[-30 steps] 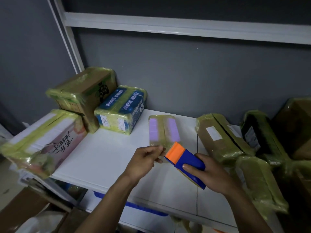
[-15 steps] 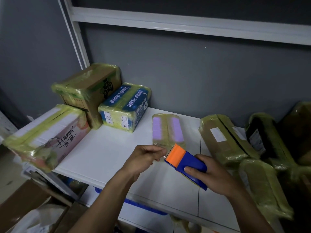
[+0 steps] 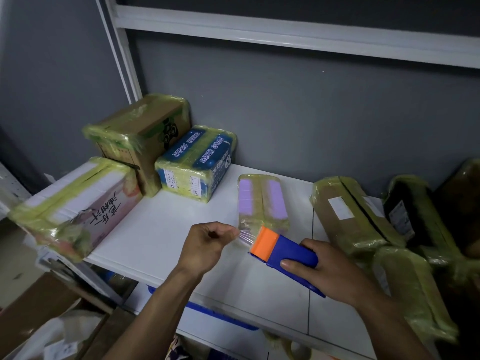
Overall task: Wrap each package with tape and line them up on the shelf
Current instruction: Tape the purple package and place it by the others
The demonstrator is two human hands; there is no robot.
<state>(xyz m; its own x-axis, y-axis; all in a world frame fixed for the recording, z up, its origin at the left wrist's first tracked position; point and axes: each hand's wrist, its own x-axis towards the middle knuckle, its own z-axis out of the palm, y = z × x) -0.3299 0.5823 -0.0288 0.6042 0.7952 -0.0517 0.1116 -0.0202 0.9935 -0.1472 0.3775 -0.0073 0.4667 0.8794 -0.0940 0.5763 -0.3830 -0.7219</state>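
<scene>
Right hand [image 3: 335, 276] is wrapped around the blue body of the tape dispenser [image 3: 285, 252], grip clamped on it, orange cutter end aimed away from the person toward the left hand. Left hand [image 3: 205, 246] is just ahead of that orange end, fingertips pinched together on the free end of the clear tape [image 3: 244, 236]. A short stretch of film shows taut between pinch and cutter.

Reads as pulling a fresh length: one hand anchors the roll, the other draws the tape out. Keeping the strip tight probably stops it curling back on itself.

The purple package [image 3: 262, 201] lies flat on the shelf [image 3: 155, 229] just beyond both grips, near end almost under the orange cutter. Already wrapped in yellowish film; can't tell if the tape end is stuck to it or free.

Beyond and left of the left-hand grip: white box [image 3: 75, 206], brown carton [image 3: 145, 133], blue package [image 3: 197, 162], all wrapped, clustered close together. Right of the dispenser grip: a pile of wrapped parcels [image 3: 350, 216], loosely heaped, not lined up.

My guess: wrapping is mostly done, lining up isn't.
</scene>
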